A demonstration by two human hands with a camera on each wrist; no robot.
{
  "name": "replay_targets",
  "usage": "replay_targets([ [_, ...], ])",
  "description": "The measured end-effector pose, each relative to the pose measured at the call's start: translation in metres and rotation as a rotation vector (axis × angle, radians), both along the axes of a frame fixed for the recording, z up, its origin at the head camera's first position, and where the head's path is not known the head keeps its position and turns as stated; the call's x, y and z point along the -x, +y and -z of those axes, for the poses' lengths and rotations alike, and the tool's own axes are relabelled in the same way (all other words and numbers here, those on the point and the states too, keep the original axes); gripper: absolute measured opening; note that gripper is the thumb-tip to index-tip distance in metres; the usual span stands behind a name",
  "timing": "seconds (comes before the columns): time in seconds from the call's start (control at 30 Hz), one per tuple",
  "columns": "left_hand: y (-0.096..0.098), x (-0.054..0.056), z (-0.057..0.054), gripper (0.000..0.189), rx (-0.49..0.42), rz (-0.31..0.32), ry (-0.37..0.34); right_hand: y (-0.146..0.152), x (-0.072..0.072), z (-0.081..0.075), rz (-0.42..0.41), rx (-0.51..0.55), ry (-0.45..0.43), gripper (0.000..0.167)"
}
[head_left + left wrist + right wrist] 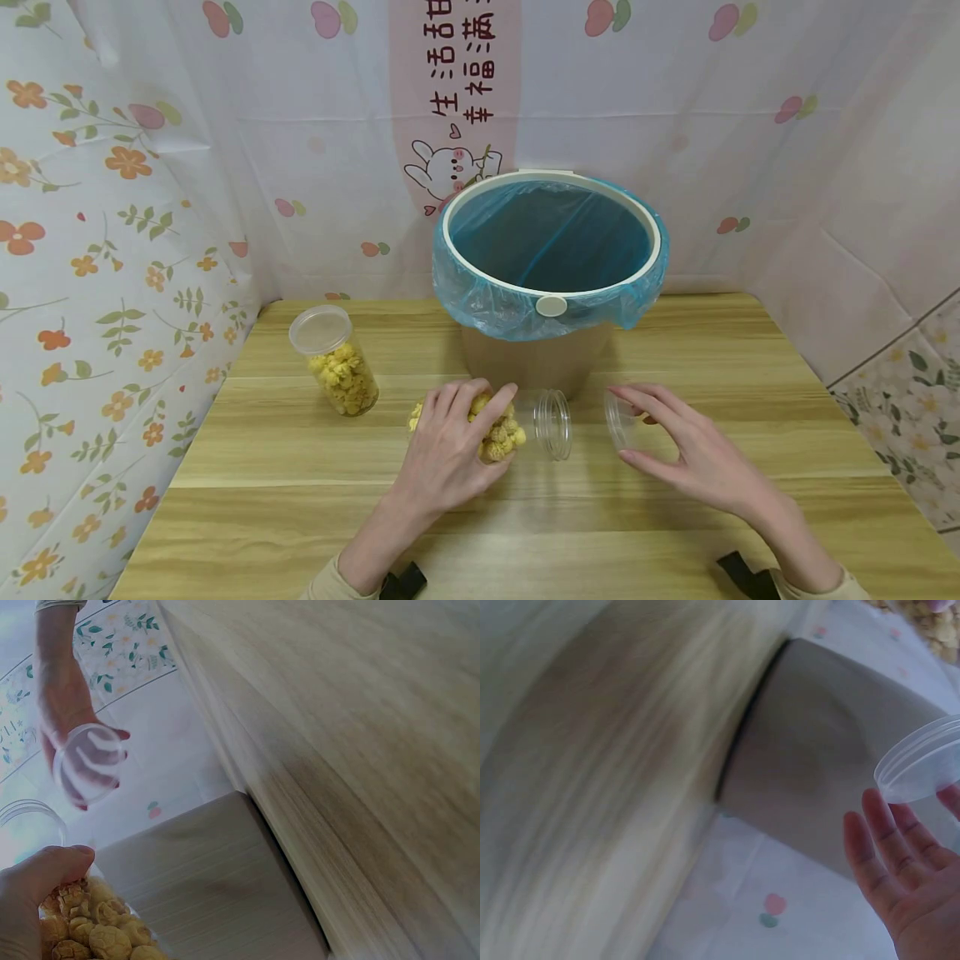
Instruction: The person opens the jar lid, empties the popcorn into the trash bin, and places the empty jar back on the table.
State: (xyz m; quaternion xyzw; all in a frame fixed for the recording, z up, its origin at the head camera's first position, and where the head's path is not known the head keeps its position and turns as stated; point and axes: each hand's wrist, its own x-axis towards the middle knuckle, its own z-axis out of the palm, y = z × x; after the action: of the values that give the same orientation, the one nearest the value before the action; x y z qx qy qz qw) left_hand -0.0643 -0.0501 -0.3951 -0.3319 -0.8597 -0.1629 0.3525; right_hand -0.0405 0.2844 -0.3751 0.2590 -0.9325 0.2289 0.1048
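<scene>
My left hand (457,446) grips a clear plastic jar (553,425) tipped on its side, its threaded mouth uncovered and facing right. Yellow popcorn-like pieces (109,930) fill the end under my fingers, while the part near the mouth holds none. Across a small gap to the right, my right hand (693,450) pinches a clear round lid (617,423) by its rim between thumb and fingers. In the right wrist view the lid (922,761) lies against the fingertips. The palm side of my left hand is hidden in the head view.
Behind the hands stands a beige trash bin (532,354) with a white ring and a blue bag liner (487,308). To the left, a second clear jar (341,367) of yellow pieces stands with its lid on. Everything rests on a wooden table (300,500); patterned cloth (315,167) hangs behind.
</scene>
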Motion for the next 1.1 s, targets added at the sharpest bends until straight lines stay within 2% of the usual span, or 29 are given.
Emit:
replay_targets([
  [0.17, 0.000, 0.000, 0.000, 0.085, -0.003, 0.002, 0.008, 0.009, 0.002, 0.010, 0.043, -0.031, -0.014, 0.082],
  [0.63, -0.002, 0.001, 0.001, 0.086, -0.003, -0.001, 0.008, 0.027, 0.012, 0.032, 0.067, -0.189, 0.006, 0.075],
  [1.1, -0.003, 0.001, -0.001, 0.088, -0.018, -0.008, 0.004, 0.029, 0.016, 0.042, 0.064, -0.314, -0.038, 0.073],
])
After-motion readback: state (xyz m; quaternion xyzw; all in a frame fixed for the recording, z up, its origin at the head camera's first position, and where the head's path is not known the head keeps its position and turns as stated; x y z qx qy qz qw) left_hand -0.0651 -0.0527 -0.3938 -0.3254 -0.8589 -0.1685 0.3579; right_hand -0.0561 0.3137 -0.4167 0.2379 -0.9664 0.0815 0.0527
